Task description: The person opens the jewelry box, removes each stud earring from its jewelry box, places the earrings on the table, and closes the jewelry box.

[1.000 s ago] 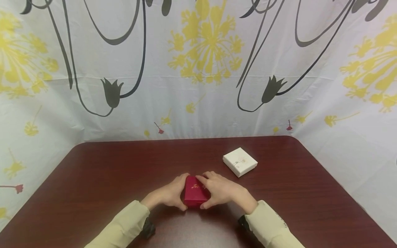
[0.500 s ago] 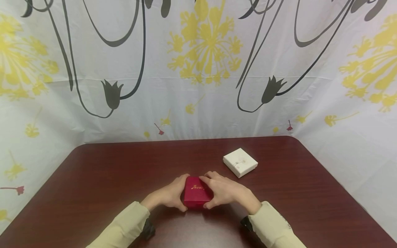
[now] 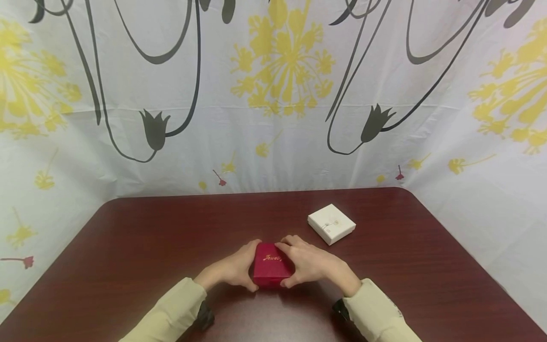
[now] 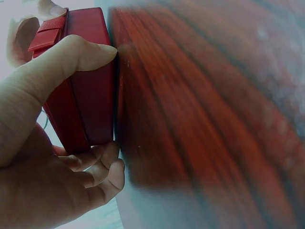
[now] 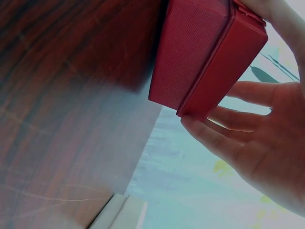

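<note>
A red jewelry box [image 3: 267, 266] with gold lettering on its lid sits shut on the table, between both hands. My left hand [image 3: 234, 267] grips its left side, the thumb on the near face and the fingers round the far end, as the left wrist view shows. On the opposite side my right hand [image 3: 311, 262] holds the box, its thumb at the near right corner and its fingers reaching to the far edge. Part of the lettering is hidden under the right hand. In the left wrist view a small ribbed red tab [image 4: 50, 33] shows on the box's front.
A white square box [image 3: 331, 223] with a small printed design lies farther back, right of the hands. The dark red-brown wooden table [image 3: 171, 228] ends at a white curtain [image 3: 273, 156] with yellow and grey flowers.
My right hand has shifted slightly to the right, and more of the gold lettering shows. The left hand and the white box stay where they were.
</note>
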Action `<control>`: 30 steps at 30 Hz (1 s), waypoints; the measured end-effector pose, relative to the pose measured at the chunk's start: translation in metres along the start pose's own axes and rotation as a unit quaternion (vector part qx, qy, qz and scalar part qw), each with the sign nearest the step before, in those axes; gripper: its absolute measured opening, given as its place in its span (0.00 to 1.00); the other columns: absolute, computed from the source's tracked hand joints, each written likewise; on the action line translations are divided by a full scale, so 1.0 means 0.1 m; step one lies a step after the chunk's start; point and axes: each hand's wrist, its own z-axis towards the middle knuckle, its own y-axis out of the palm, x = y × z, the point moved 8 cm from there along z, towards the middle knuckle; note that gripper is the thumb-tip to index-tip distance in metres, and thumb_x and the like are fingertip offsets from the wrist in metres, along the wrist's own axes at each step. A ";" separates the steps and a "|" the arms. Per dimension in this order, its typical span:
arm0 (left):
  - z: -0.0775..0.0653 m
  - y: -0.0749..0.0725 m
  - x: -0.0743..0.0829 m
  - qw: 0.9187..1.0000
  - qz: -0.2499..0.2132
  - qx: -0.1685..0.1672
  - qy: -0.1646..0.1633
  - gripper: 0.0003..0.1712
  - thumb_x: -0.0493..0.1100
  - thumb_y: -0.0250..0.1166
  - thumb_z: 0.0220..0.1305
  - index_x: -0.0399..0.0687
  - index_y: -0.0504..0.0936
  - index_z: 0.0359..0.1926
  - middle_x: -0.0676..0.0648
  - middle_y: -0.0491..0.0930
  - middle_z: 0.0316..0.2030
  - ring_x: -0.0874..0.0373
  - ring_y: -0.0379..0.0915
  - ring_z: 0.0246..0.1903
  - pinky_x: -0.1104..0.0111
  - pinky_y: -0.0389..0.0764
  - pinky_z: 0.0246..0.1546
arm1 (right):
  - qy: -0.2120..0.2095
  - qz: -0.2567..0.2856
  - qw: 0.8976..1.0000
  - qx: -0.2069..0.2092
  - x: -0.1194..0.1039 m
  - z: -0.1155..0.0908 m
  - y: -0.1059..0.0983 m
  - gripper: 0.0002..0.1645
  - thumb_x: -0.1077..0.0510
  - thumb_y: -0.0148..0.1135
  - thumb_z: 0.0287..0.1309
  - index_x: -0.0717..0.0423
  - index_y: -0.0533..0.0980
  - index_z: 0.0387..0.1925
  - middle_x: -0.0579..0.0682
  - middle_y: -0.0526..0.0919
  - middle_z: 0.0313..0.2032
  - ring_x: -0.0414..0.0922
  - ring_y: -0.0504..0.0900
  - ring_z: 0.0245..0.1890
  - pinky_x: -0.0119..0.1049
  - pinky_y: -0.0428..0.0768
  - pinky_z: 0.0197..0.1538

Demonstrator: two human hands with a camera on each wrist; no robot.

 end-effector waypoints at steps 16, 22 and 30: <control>0.00 -0.03 0.00 1.000 -0.012 0.024 -0.008 0.63 0.37 0.77 0.26 0.26 0.45 0.60 0.36 0.64 0.50 0.46 0.61 0.52 0.53 0.64 0.54 | -0.023 -0.016 0.999 0.033 -0.03 -0.01 -0.06 0.49 0.42 0.70 0.31 0.61 0.66 0.56 0.53 0.67 0.51 0.45 0.66 0.50 0.36 0.72 0.51; 0.00 -0.02 -0.01 0.999 -0.017 0.026 -0.008 0.64 0.37 0.77 0.25 0.25 0.45 0.60 0.36 0.64 0.50 0.45 0.61 0.53 0.53 0.63 0.54 | -0.024 -0.015 0.999 0.034 -0.02 -0.02 -0.06 0.49 0.42 0.69 0.32 0.61 0.66 0.56 0.52 0.66 0.52 0.45 0.66 0.51 0.36 0.72 0.51; 0.01 -0.03 0.00 0.999 -0.020 0.026 0.016 0.60 0.37 0.77 0.25 0.30 0.48 0.59 0.39 0.64 0.49 0.48 0.61 0.52 0.55 0.63 0.54 | -0.018 0.009 0.999 0.032 0.01 -0.02 -0.10 0.49 0.41 0.69 0.32 0.61 0.65 0.57 0.53 0.67 0.53 0.45 0.67 0.51 0.38 0.71 0.52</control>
